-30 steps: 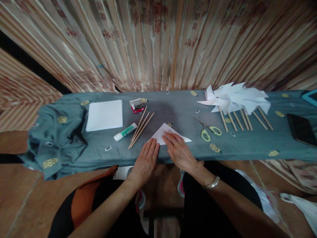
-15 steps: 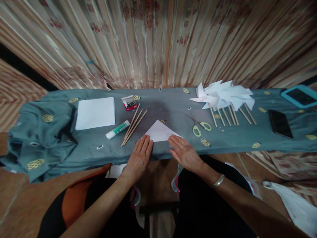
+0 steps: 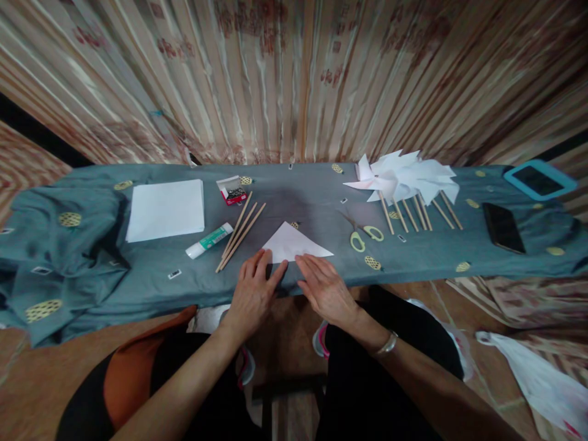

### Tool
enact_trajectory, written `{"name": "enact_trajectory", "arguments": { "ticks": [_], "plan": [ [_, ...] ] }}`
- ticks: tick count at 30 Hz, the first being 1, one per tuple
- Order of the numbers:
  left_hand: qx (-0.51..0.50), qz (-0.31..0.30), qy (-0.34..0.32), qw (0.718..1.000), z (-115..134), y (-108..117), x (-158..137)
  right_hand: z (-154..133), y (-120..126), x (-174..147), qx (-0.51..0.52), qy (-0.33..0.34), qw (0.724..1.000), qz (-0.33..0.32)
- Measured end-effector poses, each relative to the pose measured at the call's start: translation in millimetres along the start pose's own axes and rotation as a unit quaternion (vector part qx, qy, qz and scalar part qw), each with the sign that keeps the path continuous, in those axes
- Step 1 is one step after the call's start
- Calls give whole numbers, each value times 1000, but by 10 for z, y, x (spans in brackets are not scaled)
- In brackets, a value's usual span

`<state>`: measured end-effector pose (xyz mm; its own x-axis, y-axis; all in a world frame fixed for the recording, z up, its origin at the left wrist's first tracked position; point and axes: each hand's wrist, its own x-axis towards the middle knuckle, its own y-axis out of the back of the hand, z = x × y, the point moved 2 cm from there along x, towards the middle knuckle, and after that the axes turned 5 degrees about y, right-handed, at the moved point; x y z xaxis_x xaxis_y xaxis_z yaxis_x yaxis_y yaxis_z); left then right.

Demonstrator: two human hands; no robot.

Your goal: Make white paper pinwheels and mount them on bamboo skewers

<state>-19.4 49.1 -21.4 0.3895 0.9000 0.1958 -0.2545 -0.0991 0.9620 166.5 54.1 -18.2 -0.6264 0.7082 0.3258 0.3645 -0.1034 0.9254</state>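
Observation:
A sheet of white paper folded into a triangle (image 3: 294, 242) lies flat on the cloth, its peak pointing away from me. My left hand (image 3: 255, 288) rests at its left corner and lower edge, thumb and fingers spread. On the folded edge, right of the middle, my right hand (image 3: 325, 288) lies with its fingers stretched out over the paper. Neither hand grips the sheet; both press from above. Left of the triangle are several wooden sticks (image 3: 241, 239) and a glue stick (image 3: 209, 241). A pair of scissors (image 3: 361, 233) with green handles lies to the right.
A stack of white paper (image 3: 166, 209) and a small open red box (image 3: 233, 191) lie at left. Paper pinwheels (image 3: 404, 174) on sticks lie at the back right, near a dark phone (image 3: 503, 228) and a blue-framed device (image 3: 540, 179). Bunched cloth (image 3: 68, 245) covers the left end.
My right hand has slid left along the folded edge, uncovering the right corner. My left thumb has spread onto the lower edge. The whole view has shifted slightly.

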Motion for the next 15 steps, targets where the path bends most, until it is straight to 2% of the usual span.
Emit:
{"name": "enact_trajectory", "arguments": {
  "ticks": [3, 6, 11, 15],
  "plan": [
    [7, -1, 2, 1000, -20, -28, -2, -98, -64, 114, 43, 26, 999, -19],
    [6, -7, -2, 1000, -73, -34, -27, -75, -75, 131, 59, 27, 998, -16],
    [-7, -31, -18, 999, -209, 68, -113, 146, 18, -56, 29, -21, 999, 26],
    [-1, -25, -11, 1000, -308, 175, -213, 359, 132, -269, -22, -70, 995, 64]
  ]
}}
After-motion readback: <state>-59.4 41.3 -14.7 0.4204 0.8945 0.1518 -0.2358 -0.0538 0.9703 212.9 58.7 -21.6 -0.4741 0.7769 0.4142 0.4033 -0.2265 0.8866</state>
